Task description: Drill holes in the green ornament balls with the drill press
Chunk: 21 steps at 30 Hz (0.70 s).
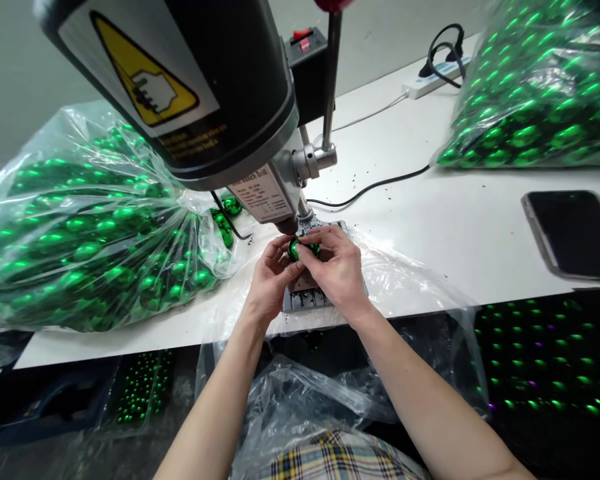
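Note:
A shiny green ball (294, 249) is pinched between my two hands, right under the chuck of a small bench drill (267, 193). My left hand (271, 277) grips its left side with thumb and fingertips. From the right, my right hand (334, 263) curls its thumb and fingers over it, hiding much of the surface. Both hands hover over or rest on the drill's metal base (307, 300), which is littered with dark chips; whether the ball touches the base I cannot tell.
A clear bag of green balls (90, 233) bulges at the left, with loose balls (225, 227) by its mouth. Another full bag (540, 100) stands at the back right. A phone (575, 233) lies right. A black cable (375, 189) and a power strip (437, 77) are behind.

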### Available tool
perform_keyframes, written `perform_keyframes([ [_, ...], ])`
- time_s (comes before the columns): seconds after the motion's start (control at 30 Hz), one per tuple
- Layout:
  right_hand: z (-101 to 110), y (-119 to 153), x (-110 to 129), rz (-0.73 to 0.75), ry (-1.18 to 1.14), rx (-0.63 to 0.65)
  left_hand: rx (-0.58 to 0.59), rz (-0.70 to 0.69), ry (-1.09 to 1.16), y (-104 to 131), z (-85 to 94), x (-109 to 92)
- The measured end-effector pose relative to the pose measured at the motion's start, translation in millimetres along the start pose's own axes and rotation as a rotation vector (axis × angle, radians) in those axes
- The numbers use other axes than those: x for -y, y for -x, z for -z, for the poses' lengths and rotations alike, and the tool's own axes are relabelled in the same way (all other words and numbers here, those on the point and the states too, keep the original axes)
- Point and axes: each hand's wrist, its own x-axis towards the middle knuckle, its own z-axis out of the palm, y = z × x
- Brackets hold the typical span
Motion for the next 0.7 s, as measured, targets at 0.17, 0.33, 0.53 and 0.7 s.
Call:
perform_keyframes([
  [0.17,-3,2,2,-0.051,-0.031,-0.034,-0.02,0.021,0.03,5,-0.9,3],
  [0.33,-1,4,2,-0.098,-0.094,-0.055,-0.01,0.023,0.069,4,1.5,5],
  [0.53,4,8,3,-0.161,-0.135,-0.029,0.0,0.016,0.078,3,5.0,7],
  [0.7,-1,11,2,-0.082,-0.039,-0.059,-0.01,-0.006,0.112,1,4.9,13],
])
